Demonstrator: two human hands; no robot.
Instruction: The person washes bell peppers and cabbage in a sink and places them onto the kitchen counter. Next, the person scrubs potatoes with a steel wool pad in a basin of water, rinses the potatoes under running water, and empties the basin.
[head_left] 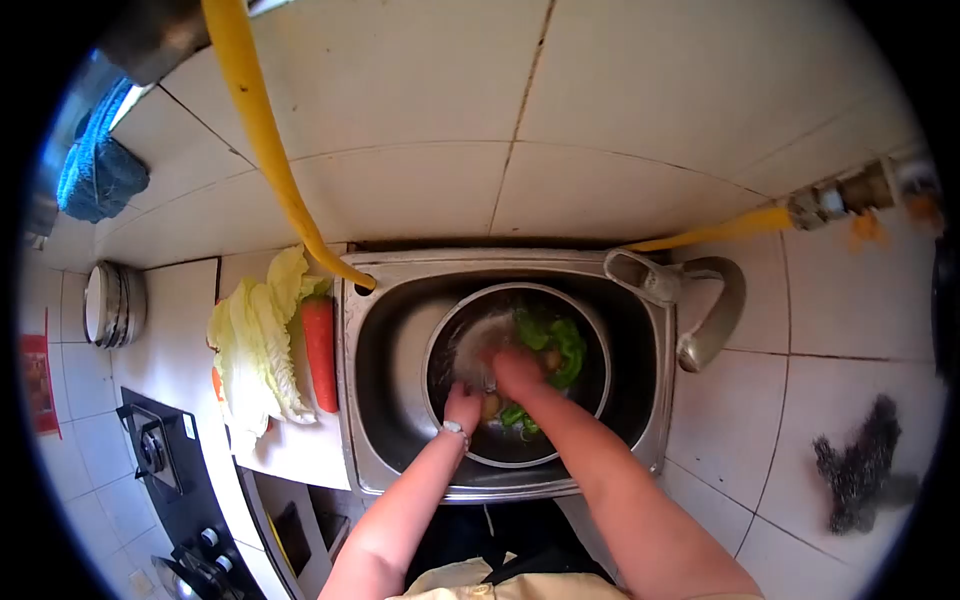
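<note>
A round metal basin [436,345] with water in it stands in the steel sink [390,330]. Both hands reach into the basin. My left hand [463,405] is at its left side, beside a small brownish round item [490,405]; its fingers are too small and dim to read. Near the middle, my right hand [515,370] is partly in the water and blurred, its fingertips hidden. Green peppers [570,352] lie in the basin to the right of it, and more green pieces [518,416] lie below. What either hand holds cannot be made out.
Cabbage leaves [250,350] and a carrot [319,350] lie on the counter left of the sink. A faucet [720,310] stands at the right. A yellow hose [270,150] runs down to the sink's corner. Farther left are a stove [155,450] and stacked bowls [112,305].
</note>
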